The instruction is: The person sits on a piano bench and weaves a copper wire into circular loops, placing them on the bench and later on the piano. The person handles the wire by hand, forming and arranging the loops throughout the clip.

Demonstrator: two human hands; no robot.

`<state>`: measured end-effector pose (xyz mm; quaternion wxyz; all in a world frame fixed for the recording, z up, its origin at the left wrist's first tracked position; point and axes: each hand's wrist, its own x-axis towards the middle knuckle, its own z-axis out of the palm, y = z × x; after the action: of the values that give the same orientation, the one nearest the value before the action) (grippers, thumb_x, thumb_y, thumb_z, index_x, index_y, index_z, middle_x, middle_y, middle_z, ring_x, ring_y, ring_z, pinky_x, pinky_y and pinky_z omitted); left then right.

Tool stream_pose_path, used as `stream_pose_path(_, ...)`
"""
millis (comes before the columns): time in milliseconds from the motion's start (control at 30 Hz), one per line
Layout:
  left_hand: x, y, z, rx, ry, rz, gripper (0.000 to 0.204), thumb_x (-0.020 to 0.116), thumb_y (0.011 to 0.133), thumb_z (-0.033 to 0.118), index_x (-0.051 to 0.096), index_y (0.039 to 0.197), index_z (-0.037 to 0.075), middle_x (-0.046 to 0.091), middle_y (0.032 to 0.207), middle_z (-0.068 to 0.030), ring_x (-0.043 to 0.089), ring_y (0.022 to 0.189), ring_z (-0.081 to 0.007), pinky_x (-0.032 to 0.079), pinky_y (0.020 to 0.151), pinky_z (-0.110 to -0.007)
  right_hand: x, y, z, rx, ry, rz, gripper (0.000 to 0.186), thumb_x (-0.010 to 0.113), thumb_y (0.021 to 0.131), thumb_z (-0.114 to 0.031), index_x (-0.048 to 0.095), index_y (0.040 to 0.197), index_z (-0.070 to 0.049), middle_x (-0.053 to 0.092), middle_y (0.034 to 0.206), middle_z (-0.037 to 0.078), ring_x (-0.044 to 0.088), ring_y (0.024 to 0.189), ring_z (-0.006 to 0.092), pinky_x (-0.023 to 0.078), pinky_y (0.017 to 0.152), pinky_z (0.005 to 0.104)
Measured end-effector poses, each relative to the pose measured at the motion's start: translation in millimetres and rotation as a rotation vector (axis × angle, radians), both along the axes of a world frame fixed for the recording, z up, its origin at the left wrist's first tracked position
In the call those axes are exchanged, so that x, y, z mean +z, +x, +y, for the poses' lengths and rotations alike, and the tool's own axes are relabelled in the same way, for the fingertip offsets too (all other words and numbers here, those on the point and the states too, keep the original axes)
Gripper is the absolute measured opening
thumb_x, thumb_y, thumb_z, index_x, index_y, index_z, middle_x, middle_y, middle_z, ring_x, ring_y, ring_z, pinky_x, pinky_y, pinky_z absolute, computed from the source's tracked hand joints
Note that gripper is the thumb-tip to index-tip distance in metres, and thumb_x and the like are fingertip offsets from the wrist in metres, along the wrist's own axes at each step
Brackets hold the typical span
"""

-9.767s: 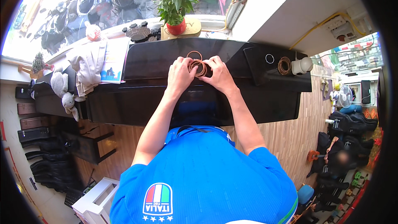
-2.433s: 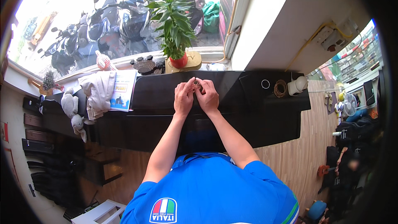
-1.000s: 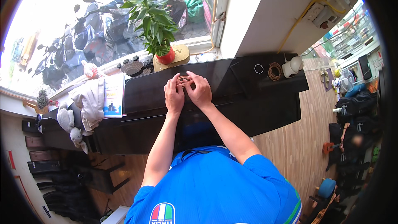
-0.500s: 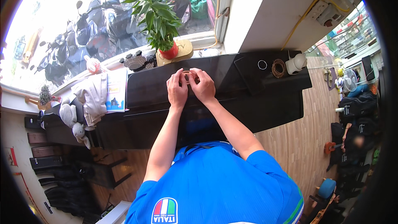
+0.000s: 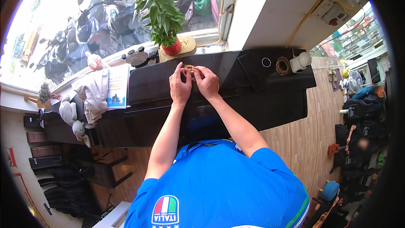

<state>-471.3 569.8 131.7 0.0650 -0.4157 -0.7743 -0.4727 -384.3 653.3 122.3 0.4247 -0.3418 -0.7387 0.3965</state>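
Note:
A small coil of thin reddish-brown wire or cord (image 5: 188,67) is held up between my two hands, above the glossy black top of what looks like a piano (image 5: 156,80). My left hand (image 5: 180,88) grips its left side, with the index finger raised and the thumb against the coil. My right hand (image 5: 207,84) pinches the right side between thumb and fingers. The fingers partly hide the coil. Farther right on the black top lie a second brown coil (image 5: 282,65) and a thin white ring (image 5: 266,62).
A white rounded device (image 5: 301,63) stands at the top's right end. A leafy plant in a red pot (image 5: 171,48) sits by the window. To the left are a beige cloth (image 5: 93,93), a booklet (image 5: 118,86) and a grey plush toy (image 5: 72,116). A person sits far right.
My left index finger has lifted away from the coil, and the fingers have shifted on it. The coil shows more openly now. Both hands remain nearly in place.

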Motion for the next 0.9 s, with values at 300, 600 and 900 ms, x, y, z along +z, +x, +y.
stream_pose_path(300, 6.5, 4.7, 2.0, -0.054, 0.176, -0.124, 0.036, 0.066, 0.093, 0.015, 0.063, 0.128, 0.009, 0.065, 0.108, -0.0115, 0.066, 0.096, -0.0297, 0.053, 0.083, -0.042, 3.9, 3.2, 1.0, 0.049, 0.197, -0.065, 0.021, 0.073, 0.088, -0.022, 0.069, 0.106, -0.012, 0.071, 0.086, 0.010, 0.070, 0.078, 0.0292, 0.056, 0.068, 0.0388)
stream_pose_path(600, -7.4, -7.1, -2.4, -0.023, 0.038, 0.080, 0.032, 0.067, 0.092, 0.010, 0.063, 0.124, 0.007, 0.065, 0.103, -0.0122, 0.065, 0.096, -0.0291, 0.053, 0.082, -0.039, 14.6, 1.9, -6.0, 0.038, 0.031, 0.009, 0.021, 0.073, 0.087, -0.020, 0.068, 0.104, -0.010, 0.072, 0.090, 0.009, 0.070, 0.077, 0.0293, 0.057, 0.068, 0.0375)
stream_pose_path(900, 10.1, 7.4, 2.3, 0.000, 0.123, -0.116, 0.026, 0.066, 0.092, 0.013, 0.068, 0.119, 0.010, 0.066, 0.109, -0.0103, 0.067, 0.093, -0.0299, 0.051, 0.089, -0.040, 0.8, 5.9, 1.4, 0.064, 0.080, 0.023, 0.015, 0.072, 0.088, -0.019, 0.073, 0.100, -0.010, 0.072, 0.094, 0.010, 0.071, 0.083, 0.0279, 0.057, 0.072, 0.0376)
